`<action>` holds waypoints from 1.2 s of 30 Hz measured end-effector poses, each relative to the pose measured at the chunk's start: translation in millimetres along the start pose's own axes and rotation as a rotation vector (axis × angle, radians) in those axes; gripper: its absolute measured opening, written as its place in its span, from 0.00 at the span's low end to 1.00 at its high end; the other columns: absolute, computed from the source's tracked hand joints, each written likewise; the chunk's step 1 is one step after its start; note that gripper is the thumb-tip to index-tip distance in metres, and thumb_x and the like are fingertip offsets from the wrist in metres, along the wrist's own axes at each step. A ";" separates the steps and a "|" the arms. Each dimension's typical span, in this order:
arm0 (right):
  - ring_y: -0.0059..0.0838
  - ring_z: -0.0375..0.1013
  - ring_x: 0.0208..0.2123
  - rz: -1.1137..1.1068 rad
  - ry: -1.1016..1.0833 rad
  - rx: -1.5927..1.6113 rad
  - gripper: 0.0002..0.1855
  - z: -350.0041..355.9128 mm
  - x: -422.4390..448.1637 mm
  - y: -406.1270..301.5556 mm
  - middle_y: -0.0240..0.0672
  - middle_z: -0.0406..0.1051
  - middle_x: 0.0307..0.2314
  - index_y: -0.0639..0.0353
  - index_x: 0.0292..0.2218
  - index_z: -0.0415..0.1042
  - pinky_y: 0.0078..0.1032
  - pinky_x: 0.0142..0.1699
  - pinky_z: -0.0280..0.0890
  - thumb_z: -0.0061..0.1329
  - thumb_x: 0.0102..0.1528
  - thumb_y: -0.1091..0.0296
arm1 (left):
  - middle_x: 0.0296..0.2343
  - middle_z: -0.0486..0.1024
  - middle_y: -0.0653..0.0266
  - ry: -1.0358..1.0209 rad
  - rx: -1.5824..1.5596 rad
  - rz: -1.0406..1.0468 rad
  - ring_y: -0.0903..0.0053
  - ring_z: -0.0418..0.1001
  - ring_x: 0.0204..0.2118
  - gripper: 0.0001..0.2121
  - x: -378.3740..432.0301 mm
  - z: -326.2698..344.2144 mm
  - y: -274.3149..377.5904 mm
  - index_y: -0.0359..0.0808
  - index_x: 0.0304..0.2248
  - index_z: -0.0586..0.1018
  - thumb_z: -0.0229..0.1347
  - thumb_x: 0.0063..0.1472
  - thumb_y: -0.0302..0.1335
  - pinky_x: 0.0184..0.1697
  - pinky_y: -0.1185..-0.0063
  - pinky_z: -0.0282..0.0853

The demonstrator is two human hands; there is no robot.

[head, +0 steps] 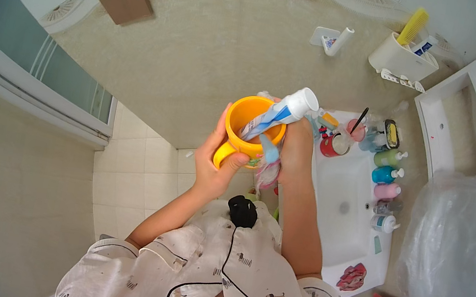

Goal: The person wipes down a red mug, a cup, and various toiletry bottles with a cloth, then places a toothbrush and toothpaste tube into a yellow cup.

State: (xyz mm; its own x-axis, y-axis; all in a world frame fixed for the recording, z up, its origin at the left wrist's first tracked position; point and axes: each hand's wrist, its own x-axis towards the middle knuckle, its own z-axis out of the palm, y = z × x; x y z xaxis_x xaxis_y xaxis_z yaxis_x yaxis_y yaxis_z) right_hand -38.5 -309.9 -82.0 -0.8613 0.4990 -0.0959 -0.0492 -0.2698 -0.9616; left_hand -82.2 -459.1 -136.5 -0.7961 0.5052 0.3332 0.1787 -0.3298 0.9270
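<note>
A yellow mug point(250, 117) is held up in front of my body, its mouth tilted towards me. My left hand point(213, 151) grips it at the left side, with the thumb by the handle. Inside stand a white and blue toothpaste tube point(272, 116), cap upward, and a light blue handle point(270, 150), perhaps a toothbrush's, leaning over the near rim. My right hand point(296, 147) is pressed to the mug's right side, around a crumpled pink and white cloth point(267, 175). Its fingers are mostly hidden behind the mug and tube.
A white washbasin point(338, 228) lies to my right. Along its edge stand a red cup point(333, 146), several pump bottles point(387, 175) and a crumpled red cloth point(352, 277). On the wall hangs a white holder point(402, 58) with a yellow comb point(413, 26). Clear plastic sheeting point(459, 249) hangs far right.
</note>
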 end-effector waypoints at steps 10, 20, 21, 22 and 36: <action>0.51 0.65 0.55 -0.784 0.420 -0.718 0.28 33.1 0.9 42.8 0.55 0.62 0.55 0.69 0.60 0.54 0.39 0.58 0.59 0.38 0.64 0.62 | 0.55 0.66 0.63 0.053 -0.336 -0.103 0.80 0.66 0.55 0.37 49.6 18.0 -12.4 0.28 0.64 0.55 0.60 0.63 0.35 0.57 0.79 0.61; 0.28 0.67 0.51 -0.172 0.024 0.090 0.25 -18.1 20.8 8.5 0.42 0.68 0.50 0.70 0.52 0.68 0.27 0.57 0.60 0.32 0.68 0.55 | 0.57 0.64 0.60 -0.108 -0.271 -0.101 0.74 0.64 0.59 0.46 36.3 7.2 -31.2 0.28 0.65 0.52 0.64 0.58 0.43 0.61 0.75 0.59; 0.30 0.66 0.53 -0.284 0.101 0.047 0.25 -11.7 14.8 11.3 0.42 0.67 0.51 0.70 0.54 0.65 0.28 0.59 0.58 0.31 0.68 0.56 | 0.58 0.64 0.59 -0.113 -0.267 -0.074 0.73 0.63 0.60 0.46 36.1 7.5 -36.2 0.28 0.65 0.51 0.64 0.58 0.43 0.62 0.74 0.58; 0.30 0.66 0.53 -0.276 0.093 0.040 0.25 -5.2 9.5 18.6 0.42 0.67 0.51 0.70 0.54 0.65 0.28 0.59 0.58 0.31 0.68 0.56 | 0.59 0.62 0.57 -0.091 -0.192 -0.034 0.71 0.62 0.60 0.46 35.5 10.9 -31.9 0.27 0.65 0.52 0.64 0.58 0.43 0.63 0.72 0.57; 0.32 0.70 0.50 -0.406 0.222 -0.487 0.24 -20.0 7.4 49.1 0.39 0.70 0.49 0.66 0.53 0.67 0.28 0.57 0.63 0.36 0.66 0.55 | 0.59 0.62 0.52 -0.190 -0.090 -0.083 0.67 0.62 0.61 0.41 26.7 -11.7 -36.4 0.26 0.63 0.58 0.65 0.58 0.38 0.62 0.71 0.57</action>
State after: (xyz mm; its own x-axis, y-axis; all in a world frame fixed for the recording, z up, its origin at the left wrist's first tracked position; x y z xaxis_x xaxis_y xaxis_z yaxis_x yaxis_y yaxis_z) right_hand -37.2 -303.0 -135.1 -0.6956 0.6540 0.2972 -0.0687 0.3513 -0.9338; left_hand -116.7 -443.0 -163.4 -0.6813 0.6720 0.2902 0.0579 -0.3458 0.9365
